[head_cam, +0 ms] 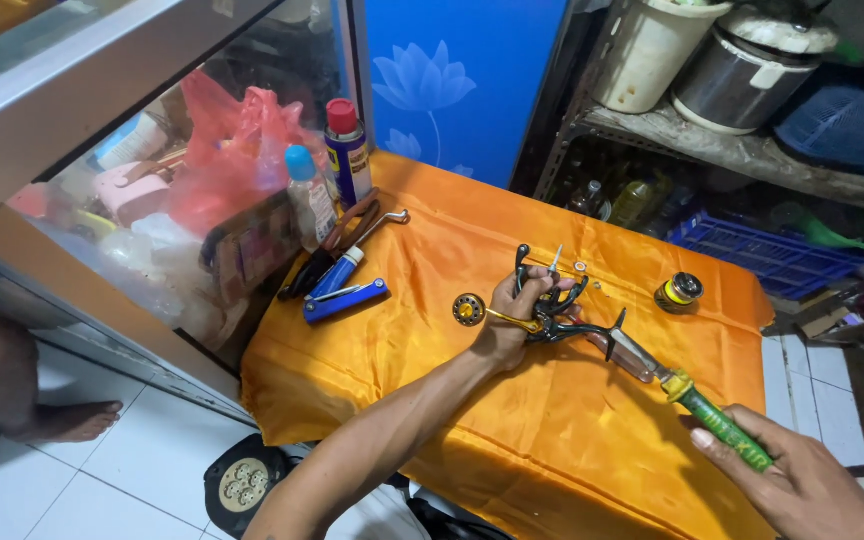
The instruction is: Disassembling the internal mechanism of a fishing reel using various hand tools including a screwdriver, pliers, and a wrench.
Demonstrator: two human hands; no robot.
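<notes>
We see a table (432, 400) draped in orange cloth, set against a glass cabinet (132, 150) crowded with pink bags and bottles. On a metal shelf (732, 150) at the upper right stand a white bucket (647, 50) and a steel pot (747, 65). Our left hand (517, 320) is clamped on a black fishing reel frame (552, 305), holding it just above the middle of the table. Our right hand (802, 485) is wrapped around the green handle of a screwdriver (687, 390), whose shaft runs up-left to the reel frame beside the left hand. A blue folding tool (344, 299) lies to the left, a gold gear (468, 309) just beside the left hand, and a small spool (679, 291) to the right.
</notes>
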